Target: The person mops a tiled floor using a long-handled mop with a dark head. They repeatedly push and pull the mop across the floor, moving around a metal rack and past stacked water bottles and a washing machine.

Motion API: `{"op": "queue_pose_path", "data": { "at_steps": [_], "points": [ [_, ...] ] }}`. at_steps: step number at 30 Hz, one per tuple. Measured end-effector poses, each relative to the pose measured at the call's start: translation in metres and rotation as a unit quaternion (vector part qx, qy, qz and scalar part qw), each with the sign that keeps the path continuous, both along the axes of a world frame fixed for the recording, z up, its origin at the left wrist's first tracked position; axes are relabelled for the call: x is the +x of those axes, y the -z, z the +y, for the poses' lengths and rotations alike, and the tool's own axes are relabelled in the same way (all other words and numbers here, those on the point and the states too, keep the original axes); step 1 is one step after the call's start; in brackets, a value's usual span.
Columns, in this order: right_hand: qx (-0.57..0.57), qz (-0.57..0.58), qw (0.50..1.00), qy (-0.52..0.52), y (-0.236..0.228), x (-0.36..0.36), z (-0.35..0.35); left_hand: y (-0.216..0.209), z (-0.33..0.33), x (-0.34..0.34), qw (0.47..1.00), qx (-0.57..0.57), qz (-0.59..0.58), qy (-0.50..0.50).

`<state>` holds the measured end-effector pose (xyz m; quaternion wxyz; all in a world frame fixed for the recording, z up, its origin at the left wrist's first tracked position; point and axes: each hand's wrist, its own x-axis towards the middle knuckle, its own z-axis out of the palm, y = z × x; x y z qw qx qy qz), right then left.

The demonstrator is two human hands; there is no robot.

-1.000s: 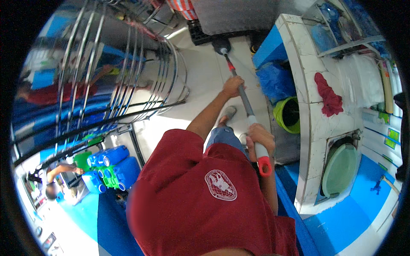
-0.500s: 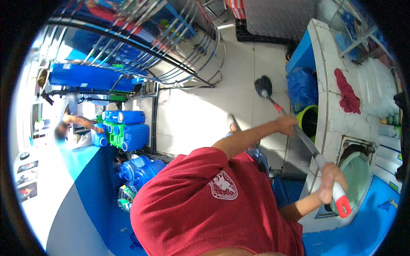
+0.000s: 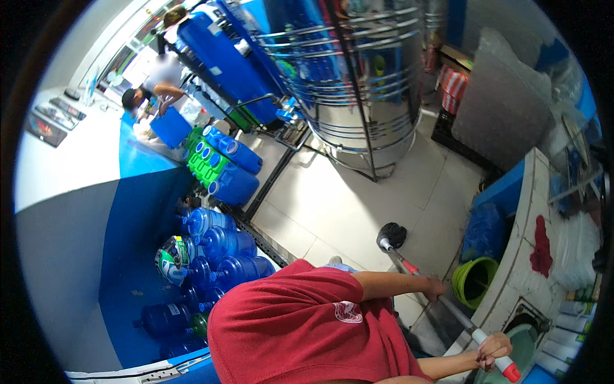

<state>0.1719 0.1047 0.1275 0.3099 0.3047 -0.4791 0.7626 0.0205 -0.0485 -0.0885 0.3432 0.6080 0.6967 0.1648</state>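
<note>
A mop (image 3: 457,315) slants across the right side, its dark head (image 3: 392,235) on the pale floor tiles. Its handle has a red collar and a white grip with a red end. My left hand (image 3: 435,288) is closed round the middle of the handle, beside a yellow-green bucket (image 3: 474,283). Near the top end, my right hand (image 3: 494,349) wraps the white grip, over a pale green basin (image 3: 521,345) in the tiled counter. My red shirt covers the lower middle.
A steel tank (image 3: 358,134) in a metal rack stands ahead. Blue and green jugs (image 3: 233,182) and round water bottles (image 3: 230,243) crowd the left. Far left, another person (image 3: 165,86) handles a blue container (image 3: 171,127). A blue bag (image 3: 484,232) lies under the counter (image 3: 505,288), which bears a red cloth (image 3: 541,246).
The view has turned, so the tank and bucket appear farther right. The mop head has shifted away from the blue bag. Both hands stay on the handle; the other person's container has moved.
</note>
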Motion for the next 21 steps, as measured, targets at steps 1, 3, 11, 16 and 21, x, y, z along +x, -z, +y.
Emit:
{"op": "queue_pose_path", "data": {
  "at_steps": [1, 3, 11, 16, 21],
  "points": [
    [-0.015, 0.004, 0.998, -0.065, 0.003, -0.015, -0.009, 0.003, -0.016, -0.015, 1.0, -0.016, 0.01, -0.006],
    [0.01, 0.004, 0.991, -0.13, 0.006, -0.055, -0.039, 0.004, -0.058, -0.045, 0.998, -0.026, 0.024, -0.047],
    [0.089, -0.015, 0.98, -0.175, -0.019, -0.202, -0.275, -0.012, -0.282, -0.16, 0.973, 0.021, -0.02, -0.231],
    [0.201, -0.051, 0.97, -0.126, -0.03, -0.266, -0.41, 0.0, -0.411, -0.214, 0.941, 0.065, 0.048, -0.329],
    [0.269, -0.047, 0.954, -0.125, -0.011, -0.296, -0.535, 0.019, -0.526, -0.247, 0.911, 0.059, 0.099, -0.396]
  ]
}}
